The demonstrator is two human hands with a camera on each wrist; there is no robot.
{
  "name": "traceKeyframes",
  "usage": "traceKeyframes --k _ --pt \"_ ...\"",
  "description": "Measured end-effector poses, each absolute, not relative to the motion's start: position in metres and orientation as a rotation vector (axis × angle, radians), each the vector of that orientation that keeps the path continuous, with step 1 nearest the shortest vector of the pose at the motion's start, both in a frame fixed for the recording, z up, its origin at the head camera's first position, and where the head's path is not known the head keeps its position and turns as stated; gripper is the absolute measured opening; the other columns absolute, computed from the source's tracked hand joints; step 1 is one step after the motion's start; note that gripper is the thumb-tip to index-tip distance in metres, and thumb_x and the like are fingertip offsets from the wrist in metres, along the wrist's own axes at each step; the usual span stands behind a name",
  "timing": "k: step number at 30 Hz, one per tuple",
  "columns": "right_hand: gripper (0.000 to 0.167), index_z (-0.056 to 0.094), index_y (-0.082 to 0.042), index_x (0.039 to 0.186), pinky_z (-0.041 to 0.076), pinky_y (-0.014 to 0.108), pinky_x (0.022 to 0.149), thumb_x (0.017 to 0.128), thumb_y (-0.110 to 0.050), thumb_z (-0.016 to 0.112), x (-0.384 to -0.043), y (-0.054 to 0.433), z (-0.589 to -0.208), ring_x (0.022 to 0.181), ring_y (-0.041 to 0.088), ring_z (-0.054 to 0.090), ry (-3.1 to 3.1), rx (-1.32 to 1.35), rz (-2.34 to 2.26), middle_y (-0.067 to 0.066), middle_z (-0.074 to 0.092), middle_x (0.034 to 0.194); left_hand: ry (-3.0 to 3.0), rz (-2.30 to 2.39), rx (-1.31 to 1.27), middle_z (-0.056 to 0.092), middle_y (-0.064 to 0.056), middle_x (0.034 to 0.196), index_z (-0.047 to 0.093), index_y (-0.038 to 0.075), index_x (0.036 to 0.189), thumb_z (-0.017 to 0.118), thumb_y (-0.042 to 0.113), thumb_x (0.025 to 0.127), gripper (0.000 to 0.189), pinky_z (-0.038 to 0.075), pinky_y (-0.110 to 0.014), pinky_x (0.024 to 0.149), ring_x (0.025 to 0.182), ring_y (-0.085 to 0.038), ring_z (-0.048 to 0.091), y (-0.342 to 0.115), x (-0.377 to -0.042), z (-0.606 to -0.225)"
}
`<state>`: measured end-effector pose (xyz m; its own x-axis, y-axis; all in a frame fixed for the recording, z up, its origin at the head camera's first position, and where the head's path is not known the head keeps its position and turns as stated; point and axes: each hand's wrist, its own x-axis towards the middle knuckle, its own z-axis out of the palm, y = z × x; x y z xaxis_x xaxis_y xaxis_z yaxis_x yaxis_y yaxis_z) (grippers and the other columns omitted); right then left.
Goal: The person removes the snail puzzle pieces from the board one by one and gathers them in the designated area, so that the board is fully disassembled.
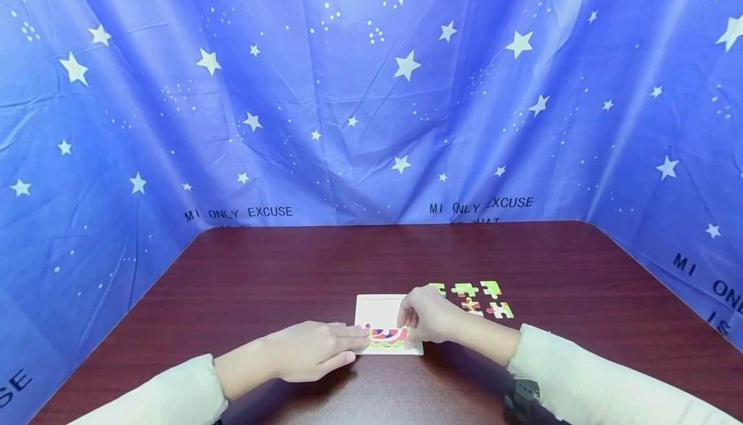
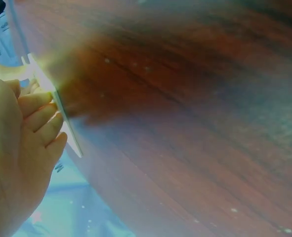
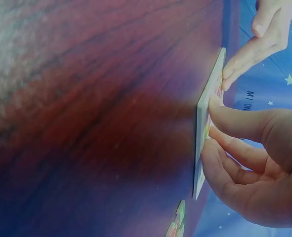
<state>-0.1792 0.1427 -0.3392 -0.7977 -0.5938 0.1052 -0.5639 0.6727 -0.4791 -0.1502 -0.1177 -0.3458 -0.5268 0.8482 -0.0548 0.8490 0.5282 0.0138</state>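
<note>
A shallow white puzzle tray (image 1: 374, 309) lies on the table, its near part filled with colourful jigsaw pieces (image 1: 384, 335). My left hand (image 1: 310, 351) rests at the tray's left side, fingers extended and their tips over its edge; the left wrist view shows those fingers along the tray rim (image 2: 72, 140). Over the tray's right side, my right hand (image 1: 434, 314) bends down with thumb and curled fingers set about a puzzle piece at the near right. That piece is mostly covered by the fingers. In the right wrist view the thumb (image 3: 234, 118) touches the puzzle surface.
Several loose jigsaw pieces (image 1: 490, 288) in green, red and white lie to the right of the tray, one partly behind my right hand. The dark red wooden table (image 1: 278, 270) reaches back to a blue star-patterned curtain (image 1: 325, 89) around its back and sides.
</note>
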Motion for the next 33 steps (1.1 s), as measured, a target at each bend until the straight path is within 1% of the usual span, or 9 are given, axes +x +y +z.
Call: traceKeyframes --k 2,8,18,27,33 --pt "0.021 0.069 -0.005 0.074 0.047 0.013 0.057 0.063 -0.003 0.086 -0.18 0.142 -0.339 0.062 0.001 0.053 2.81 -0.965 -0.777 0.0 0.065 0.069 2.701 -0.047 1.503 0.048 0.003 0.148 0.048 0.018 0.143 0.028 0.034 0.106 0.045 0.04 -0.034 0.113 0.138 -0.014 0.046 -0.116 -0.15 -0.344" --pt "0.023 0.068 -0.006 0.073 0.045 0.012 0.056 0.062 -0.003 0.088 -0.18 0.142 -0.337 0.06 0.001 0.052 2.827 -1.009 -0.723 0.0 0.064 0.067 2.735 -0.167 1.654 0.052 0.001 0.145 0.051 0.012 0.14 0.028 0.032 0.106 0.046 0.04 -0.032 0.113 0.137 -0.012 0.047 -0.113 -0.151 -0.346" --pt "0.022 0.069 -0.006 0.073 0.045 0.012 0.056 0.061 -0.003 0.088 -0.181 0.143 -0.34 0.06 -0.001 0.05 2.813 -1.052 -0.781 -0.001 0.064 0.066 2.738 -0.188 1.681 0.05 0.001 0.147 0.048 0.015 0.143 0.028 0.036 0.106 0.047 0.042 -0.028 0.111 0.136 -0.012 0.048 -0.106 -0.152 -0.354" --pt "0.019 0.071 -0.006 0.073 0.046 0.012 0.056 0.063 -0.005 0.087 -0.183 0.146 -0.342 0.06 -0.003 0.05 2.812 -1.112 -0.795 -0.002 0.065 0.065 2.753 -0.188 1.691 0.052 0.001 0.145 0.051 0.014 0.14 0.03 0.035 0.105 0.046 0.043 -0.028 0.11 0.134 -0.013 0.051 -0.106 -0.149 -0.352" --pt "0.02 0.071 -0.005 0.073 0.046 0.011 0.055 0.061 -0.004 0.088 -0.185 0.147 -0.34 0.059 -0.003 0.05 2.807 -1.101 -0.802 -0.001 0.064 0.064 2.744 -0.157 1.697 0.049 0.0 0.148 0.047 0.013 0.143 0.03 0.034 0.105 0.046 0.041 -0.029 0.111 0.137 -0.013 0.047 -0.099 -0.15 -0.351"
